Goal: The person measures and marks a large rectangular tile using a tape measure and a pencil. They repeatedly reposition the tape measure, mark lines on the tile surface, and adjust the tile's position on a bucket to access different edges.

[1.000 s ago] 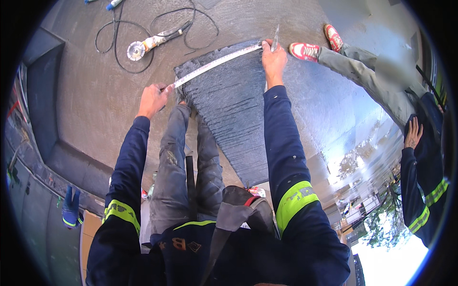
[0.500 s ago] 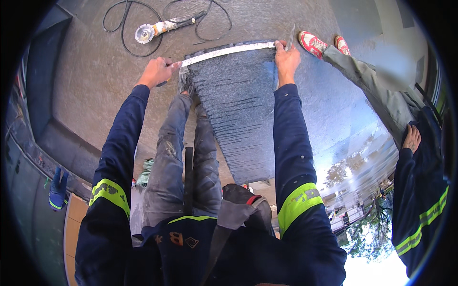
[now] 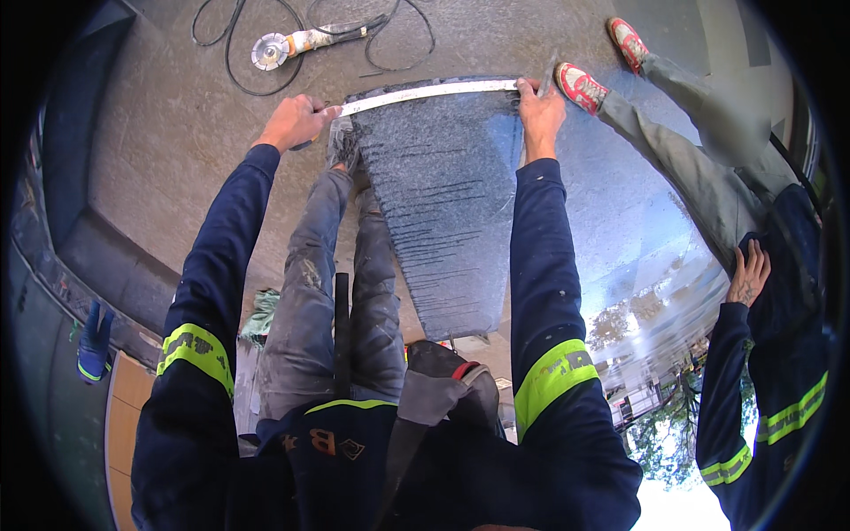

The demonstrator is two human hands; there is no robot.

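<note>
Nearby, an angle grinder (image 3: 282,46) beyond the taut measuring tape (image 3: 429,91).

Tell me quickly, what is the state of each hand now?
Left hand: closed on the near end of the tape measure.
Right hand: pressing the tape's far end on the stone slab, also holding a pencil.

Steel ruler (image 3: 429,91) flat across slab (image 3: 443,212)

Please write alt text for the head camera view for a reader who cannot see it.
A person stretches a metal ruler across the far end of a dark stone slab, left hand and right hand holding its ends. An angle grinder lies on the concrete floor beyond; another person's red shoes stand nearby.
</note>
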